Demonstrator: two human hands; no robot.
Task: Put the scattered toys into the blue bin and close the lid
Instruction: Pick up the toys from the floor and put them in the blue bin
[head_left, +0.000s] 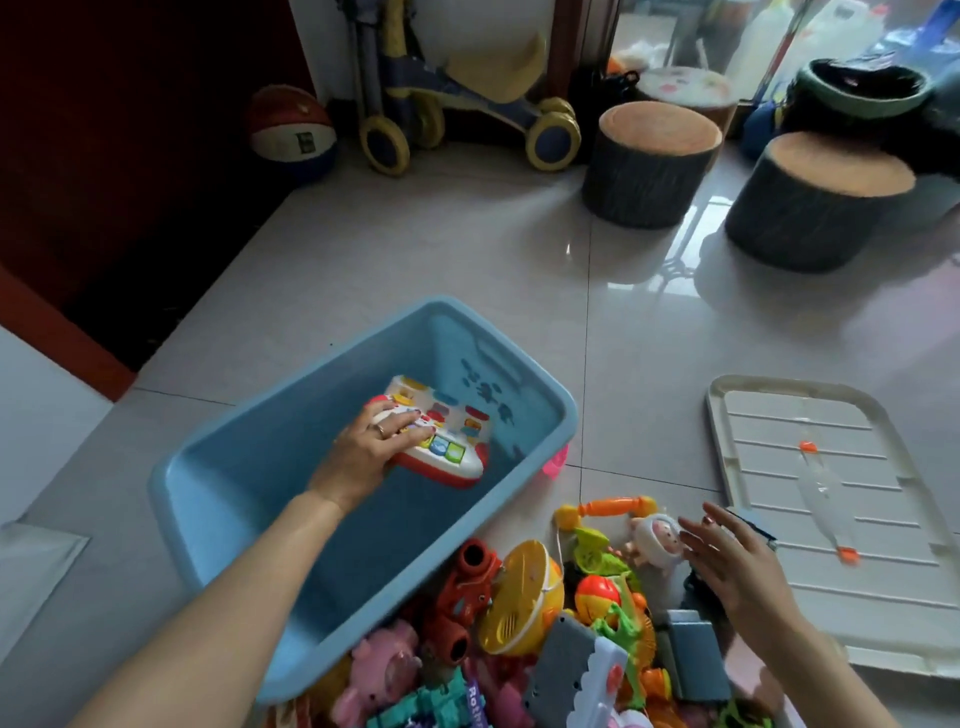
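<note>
Inside the blue bin (218, 499) there's loads of open floor, only the toy keyboard (441, 436) sits toward its far right corner with the left hand (363, 452) on it. The toy pile (545, 623) is jammed right up against the bin's near right wall. Bare tile lies between the bin and the lid (831, 519), which lies flat just right of the pile. Two stump stools (649, 161) sit well beyond.

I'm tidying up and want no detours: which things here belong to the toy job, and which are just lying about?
Job:
blue bin
keyboard toy, gripped by left hand inside the bin
toy pile, right hand over it
lid

Lying about:
basketball
ride-on scooter
stump stools
</note>
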